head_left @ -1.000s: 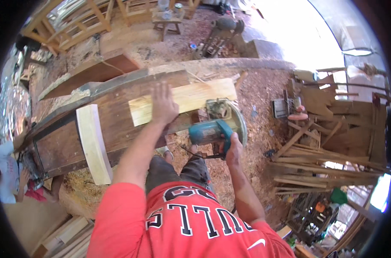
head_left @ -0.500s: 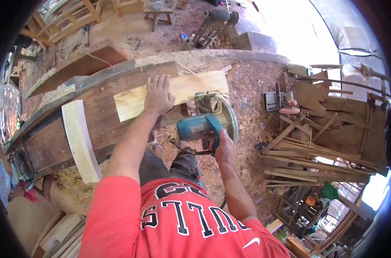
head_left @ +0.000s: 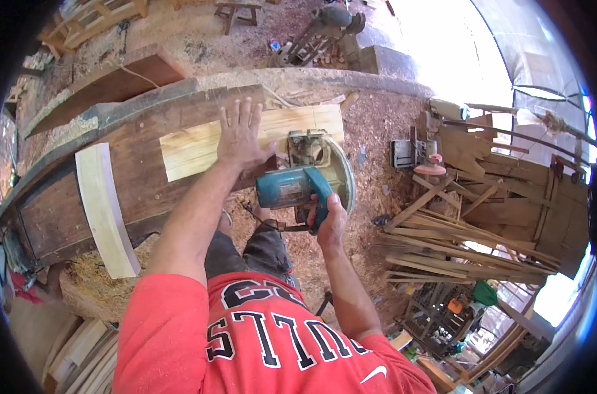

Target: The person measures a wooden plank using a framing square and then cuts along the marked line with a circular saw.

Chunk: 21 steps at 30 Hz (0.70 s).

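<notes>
A pale wooden board point(head_left: 193, 151) lies across the dark workbench point(head_left: 141, 180). My left hand point(head_left: 239, 138) is flat on this board, fingers spread and pointing away from me. Wrapped round the rear handle of a teal circular saw point(head_left: 285, 187) is my right hand point(head_left: 331, 220). The saw's metal base plate point(head_left: 304, 146) is at the board's near edge, close to its right end, with the round guard on the right. I cannot tell whether the blade touches the wood. A dark line crosses the board near that end.
A curved pale wood piece point(head_left: 105, 207) lies across the bench to the left. Beyond the bench are a long brown plank point(head_left: 108, 88) and a grey machine on a stand point(head_left: 325, 29). Stacked wood strips point(head_left: 469, 253) fill the right side; sawdust and chips cover the floor.
The whole view has shifted slightly. My left hand's fingers and thumb are spread wider on the board. The saw seems a little farther forward against the board, still in my right hand.
</notes>
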{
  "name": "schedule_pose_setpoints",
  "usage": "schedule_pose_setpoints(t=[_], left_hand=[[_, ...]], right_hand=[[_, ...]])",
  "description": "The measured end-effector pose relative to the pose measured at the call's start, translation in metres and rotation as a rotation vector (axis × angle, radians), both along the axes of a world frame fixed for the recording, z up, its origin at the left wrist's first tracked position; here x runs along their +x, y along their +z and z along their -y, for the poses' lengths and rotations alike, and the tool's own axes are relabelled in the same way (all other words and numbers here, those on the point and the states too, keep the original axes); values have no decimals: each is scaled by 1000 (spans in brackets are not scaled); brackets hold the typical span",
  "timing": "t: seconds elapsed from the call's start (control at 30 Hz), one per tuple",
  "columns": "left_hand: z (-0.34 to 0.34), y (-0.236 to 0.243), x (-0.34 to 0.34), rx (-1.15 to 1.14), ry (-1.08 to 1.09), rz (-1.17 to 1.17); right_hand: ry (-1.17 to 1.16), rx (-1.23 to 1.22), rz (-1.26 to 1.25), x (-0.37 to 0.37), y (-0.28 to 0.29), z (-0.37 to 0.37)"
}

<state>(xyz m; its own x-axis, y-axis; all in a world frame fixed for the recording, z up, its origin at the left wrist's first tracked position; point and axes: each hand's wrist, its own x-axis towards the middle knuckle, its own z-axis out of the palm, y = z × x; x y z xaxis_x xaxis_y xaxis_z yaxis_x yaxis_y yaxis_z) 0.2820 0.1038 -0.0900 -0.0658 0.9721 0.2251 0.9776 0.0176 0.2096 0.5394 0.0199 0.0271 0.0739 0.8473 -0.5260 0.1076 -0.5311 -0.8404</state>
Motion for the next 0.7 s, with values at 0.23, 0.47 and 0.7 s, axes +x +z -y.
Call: schedule_pose_setpoints(t=[0.23,0.47,0.7], left_hand=[[-13,14,4,-316,-1,147],[-10,8,1,-225,37,151],[-12,8,1,-226,34,179]], right_hand=[[-38,-15,2,-7,6,1],[6,-6,27,-10,5,4],[17,45,-27,0,-2,-3]])
